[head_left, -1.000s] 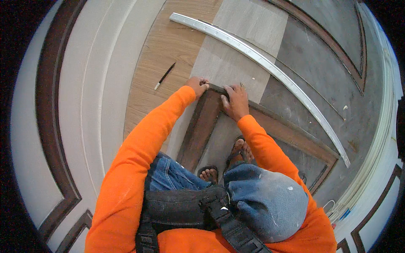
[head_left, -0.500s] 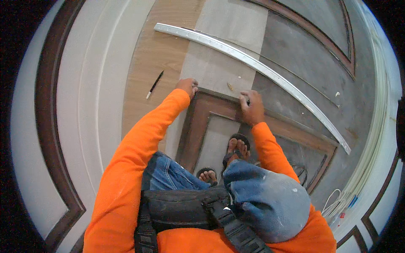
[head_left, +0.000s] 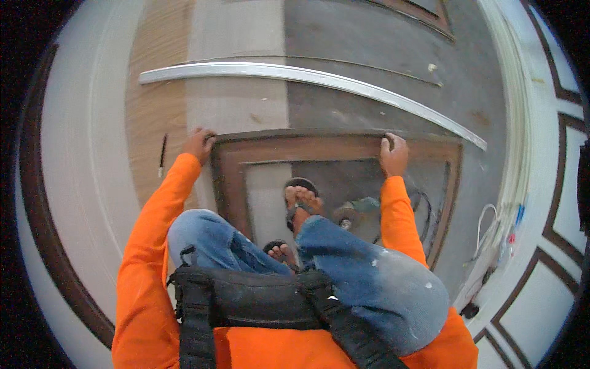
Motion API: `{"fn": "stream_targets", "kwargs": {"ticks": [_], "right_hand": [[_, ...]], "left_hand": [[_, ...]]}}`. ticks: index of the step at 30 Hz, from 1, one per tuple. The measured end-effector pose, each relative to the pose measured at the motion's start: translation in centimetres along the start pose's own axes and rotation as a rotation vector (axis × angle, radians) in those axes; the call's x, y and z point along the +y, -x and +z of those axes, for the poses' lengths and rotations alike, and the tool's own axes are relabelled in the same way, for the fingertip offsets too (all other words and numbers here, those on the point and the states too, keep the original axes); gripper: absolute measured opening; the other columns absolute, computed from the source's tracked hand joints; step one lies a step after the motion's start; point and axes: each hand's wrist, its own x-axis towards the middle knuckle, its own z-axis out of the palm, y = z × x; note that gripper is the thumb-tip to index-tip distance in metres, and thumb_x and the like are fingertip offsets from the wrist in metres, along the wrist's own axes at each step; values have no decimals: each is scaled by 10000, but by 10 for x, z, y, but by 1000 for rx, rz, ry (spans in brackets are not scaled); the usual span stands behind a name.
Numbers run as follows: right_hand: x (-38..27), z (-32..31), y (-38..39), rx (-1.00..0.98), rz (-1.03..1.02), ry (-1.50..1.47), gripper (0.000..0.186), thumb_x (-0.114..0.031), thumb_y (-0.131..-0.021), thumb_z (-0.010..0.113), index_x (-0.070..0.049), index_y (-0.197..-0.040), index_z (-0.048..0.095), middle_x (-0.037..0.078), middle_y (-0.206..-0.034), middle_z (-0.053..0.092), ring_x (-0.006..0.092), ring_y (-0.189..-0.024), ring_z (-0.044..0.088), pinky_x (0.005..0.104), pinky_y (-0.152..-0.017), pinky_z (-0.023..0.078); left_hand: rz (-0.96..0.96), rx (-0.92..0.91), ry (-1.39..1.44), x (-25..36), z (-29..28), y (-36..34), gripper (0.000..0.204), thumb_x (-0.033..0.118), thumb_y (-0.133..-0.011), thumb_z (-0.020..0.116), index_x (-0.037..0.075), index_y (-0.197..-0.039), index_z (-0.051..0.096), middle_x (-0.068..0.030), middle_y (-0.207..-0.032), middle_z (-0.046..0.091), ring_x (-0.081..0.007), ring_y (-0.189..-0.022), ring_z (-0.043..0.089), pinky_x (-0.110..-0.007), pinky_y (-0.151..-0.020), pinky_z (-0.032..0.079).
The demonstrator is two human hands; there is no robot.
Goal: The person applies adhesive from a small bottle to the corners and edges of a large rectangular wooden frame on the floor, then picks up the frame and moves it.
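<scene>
A brown wooden frame [head_left: 344,146], rectangular with an open middle, lies around my feet, its far rail away from me. My left hand [head_left: 200,145] is closed on the frame's far left corner. Farther along the same rail, toward its right end, my right hand [head_left: 394,155] grips the edge with fingers curled over it. Beyond the frame, a long silvery metal straightedge [head_left: 307,75] lies across the floor. A dark pen with a white end [head_left: 163,155] rests on the wood-look strip left of my left hand.
My sandalled foot [head_left: 302,200] stands inside the frame. Beside it are a blurred greenish tool [head_left: 357,212] and a dark cable [head_left: 424,212]. A thin rod [head_left: 369,69] lies past the straightedge. Long pale strips [head_left: 516,123] run along the right wall. Another brown frame [head_left: 424,17] lies far right.
My view has turned, so the straightedge and frame appear more level. My left hand stays at the frame's corner; my right hand now holds the far rail farther toward its right end.
</scene>
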Motion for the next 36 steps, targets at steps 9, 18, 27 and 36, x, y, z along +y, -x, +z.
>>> {"fn": "stream_targets", "kwargs": {"ticks": [9,18,27,36], "right_hand": [[29,-47,3,-74,124,-71,240,-253,-900,626,-70,-1020,722,144,-1037,694,332,-1027,633,429,-944,480],[56,-22,-140,-2,221,129,346,-349,-893,605,-62,-1049,716,204,-1074,698,403,-973,659,462,-867,514],[22,-39,-121,-343,-440,308,644,-504,-795,753,-123,-1292,602,187,-1313,581,389,-1232,523,507,-1038,410],[-39,27,-152,-150,-301,101,599,-471,-809,725,-26,-1201,638,197,-1202,642,398,-1169,565,469,-1007,441]], "left_hand": [[9,-89,-34,6,-20,-8,150,121,-932,612,55,-1046,681,-170,-1030,610,-356,-950,631,-411,-844,525],[-181,37,91,14,-32,8,281,296,-891,691,69,-1057,706,-160,-1058,625,-331,-990,634,-414,-889,510],[-69,-82,6,27,5,22,462,393,-819,755,108,-1164,637,-211,-1193,578,-394,-1125,574,-468,-967,475],[-333,43,-96,28,-29,20,556,537,-891,620,55,-1165,667,-211,-1177,652,-364,-1080,624,-451,-938,488]]}}
